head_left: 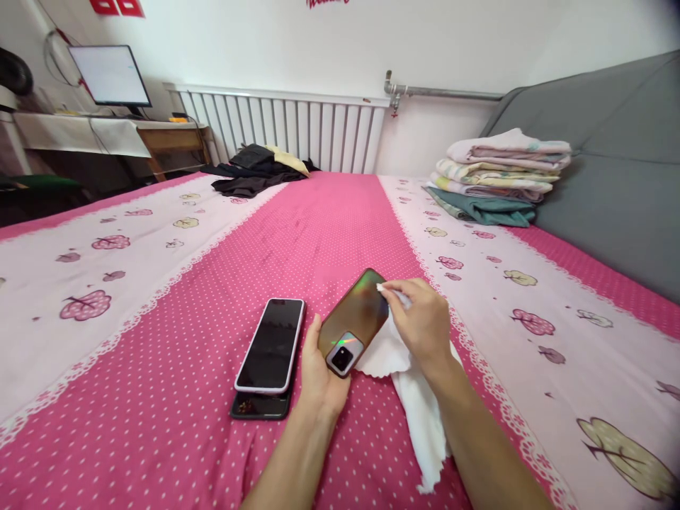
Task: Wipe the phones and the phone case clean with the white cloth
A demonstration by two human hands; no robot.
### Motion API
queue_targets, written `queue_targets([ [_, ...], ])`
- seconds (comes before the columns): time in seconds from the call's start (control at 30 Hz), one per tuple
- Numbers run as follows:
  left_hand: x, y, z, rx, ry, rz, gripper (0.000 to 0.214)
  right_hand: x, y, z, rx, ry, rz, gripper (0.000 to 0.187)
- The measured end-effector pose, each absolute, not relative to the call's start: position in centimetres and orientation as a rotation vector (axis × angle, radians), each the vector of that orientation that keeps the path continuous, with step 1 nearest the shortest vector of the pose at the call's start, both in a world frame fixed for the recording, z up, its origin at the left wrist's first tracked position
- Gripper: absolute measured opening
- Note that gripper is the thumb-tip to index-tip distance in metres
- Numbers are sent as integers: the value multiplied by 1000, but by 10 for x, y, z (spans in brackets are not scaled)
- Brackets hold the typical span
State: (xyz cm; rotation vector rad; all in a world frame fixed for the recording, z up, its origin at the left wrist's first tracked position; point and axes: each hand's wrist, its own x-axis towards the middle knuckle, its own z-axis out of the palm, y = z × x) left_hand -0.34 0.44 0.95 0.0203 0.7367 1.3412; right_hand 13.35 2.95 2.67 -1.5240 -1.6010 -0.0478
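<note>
At 5 o'clock, white cloth (417, 411) trails on bed (329, 234). At 7 o'clock: pale-framed phone (270, 347) atop dark phone (259, 406). At 6, left hand (323, 379) cradles brownish phone (350, 312), camera side up; thumb along long edge, other fingers mostly hidden, I cannot tell spread. I judge phone light, rigid, slick, fragile: grip by long edges. At 4, right hand (419, 319): thumb and index pinch cloth at phone's edge. At 2: folded linens (499, 170).

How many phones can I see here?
3: a shiny brown-backed phone in the left hand, and a pale-rimmed, black-screened phone lying over a partly covered black phone. Others may be hidden.
</note>
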Motion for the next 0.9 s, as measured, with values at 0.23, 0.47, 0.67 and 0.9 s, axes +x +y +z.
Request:
queue_targets([
  [0.23, -11, 9, 9, -73, 669, 1334, 30, 133, 30, 27, -1378, -1537, 83, 14],
  [0.47, -15, 12, 7, -133, 651, 1342, 28, 122, 21, 31, -1384, -1710, 504, 8],
  [0.67, -14, 12, 6, -120, 630, 1331, 29, 124, 18, 36, -1342, -1767, 643, 6],
  [0.9, -12, 9, 10, -130, 668, 1298, 27, 135, 24, 36, -1390, -1474, 311, 13],
])
